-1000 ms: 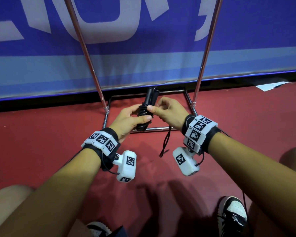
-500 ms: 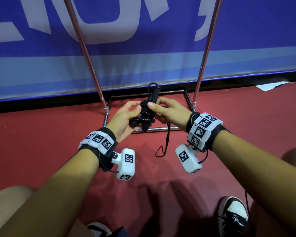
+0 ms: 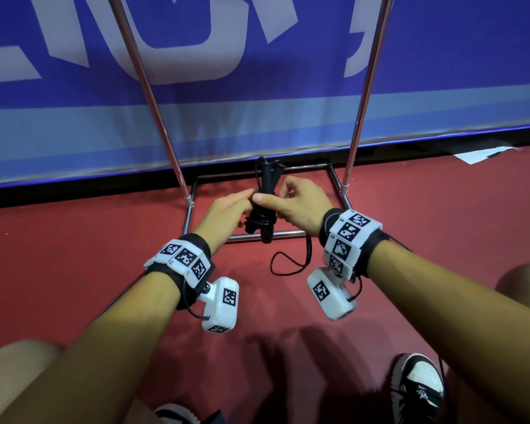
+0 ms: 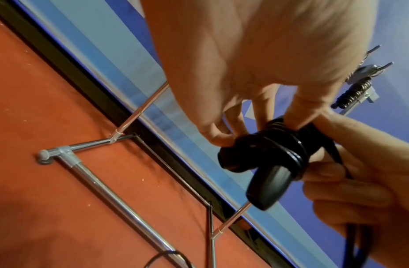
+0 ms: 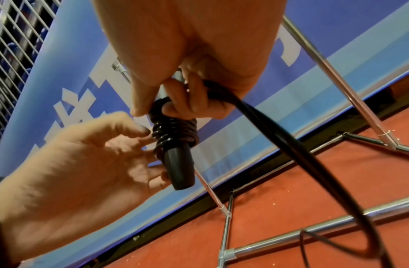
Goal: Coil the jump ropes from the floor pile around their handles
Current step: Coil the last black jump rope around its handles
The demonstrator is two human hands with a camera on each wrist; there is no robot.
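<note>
Slack tail of the jump rope [image 3: 291, 264] is shorter than half a second ago: just one small loop hanging below the right wrist over the red floor [image 3: 74, 270], so another turn has gone on. Right hand [image 3: 300, 206] has taken over the bundle, thumb and curled fingers clamped on the handles [image 3: 266, 191] above the coil [image 5: 175, 132], with the free rope running out of its palm. Left hand [image 3: 227, 209] was gripping the coil a moment ago; now its fingertips only touch the wraps, fingers loosely bent, nothing pinched as far as I can tell. Bundle is held in the air, roughly upright, over the chrome stand base [image 3: 251, 237]. Behind it the blue banner [image 3: 257, 117]. My read: wrap nearly done, a turn or two plus tucking the end.
</note>
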